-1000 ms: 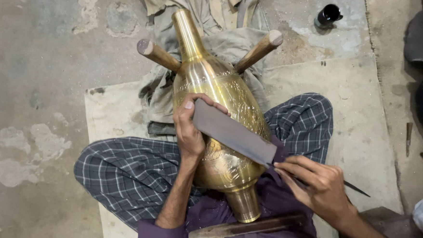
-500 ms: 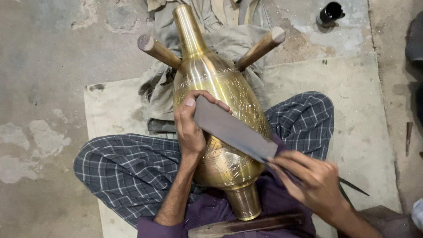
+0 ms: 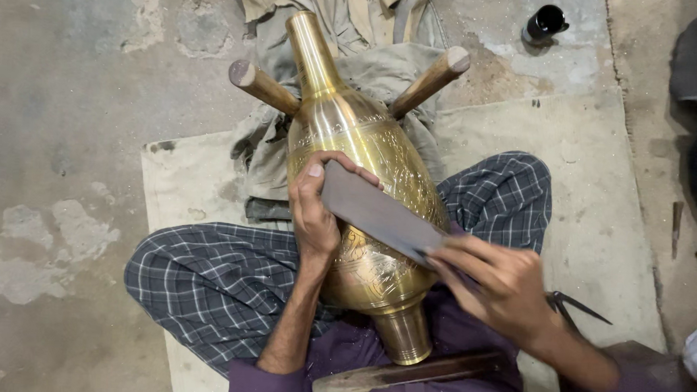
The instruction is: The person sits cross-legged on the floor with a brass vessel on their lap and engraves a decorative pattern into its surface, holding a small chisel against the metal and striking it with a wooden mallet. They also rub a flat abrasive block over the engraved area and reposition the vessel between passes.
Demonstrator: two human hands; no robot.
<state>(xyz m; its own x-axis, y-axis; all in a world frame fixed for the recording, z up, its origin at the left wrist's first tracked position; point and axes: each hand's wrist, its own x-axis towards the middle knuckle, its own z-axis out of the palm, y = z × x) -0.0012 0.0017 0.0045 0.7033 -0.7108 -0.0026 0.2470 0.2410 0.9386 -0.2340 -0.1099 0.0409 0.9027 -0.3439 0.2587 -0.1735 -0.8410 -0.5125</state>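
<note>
Tool: a flat, dark grey metal file-like blade (image 3: 379, 215) lies across the belly of a tall engraved brass vase (image 3: 365, 181), touching it.
Tool and fingers: its upper end sits under the left hand (image 3: 316, 210) at 10 o'clock; its lower end runs into the right hand (image 3: 499, 283) at 4 o'clock.
Left hand: fingers curl over the blade's top edge, thumb pressed flat on its near end, closed on the tool and resting against the brass.
Right hand: fingers are drawn together round the lower end; the hand is blurred, so the exact hold is hard to read. A thin dark pointed piece (image 3: 581, 305) sticks out past it at 4 o'clock.
Tool axis: long axis runs 10 to 4 o'clock, broad face up.
Vase axis: neck points to 12 o'clock, foot to 6 o'clock, in the person's lap between checked-cloth knees (image 3: 201, 284).
Support: 2 round wooden pegs (image 3: 430, 81) flank the neck at 10 and 2 o'clock, over crumpled khaki cloth (image 3: 374, 14).
Nearby: a wooden-handled tool (image 3: 403, 372) lies below the foot; a small black bottle (image 3: 544, 23) stands at 1 o'clock.
</note>
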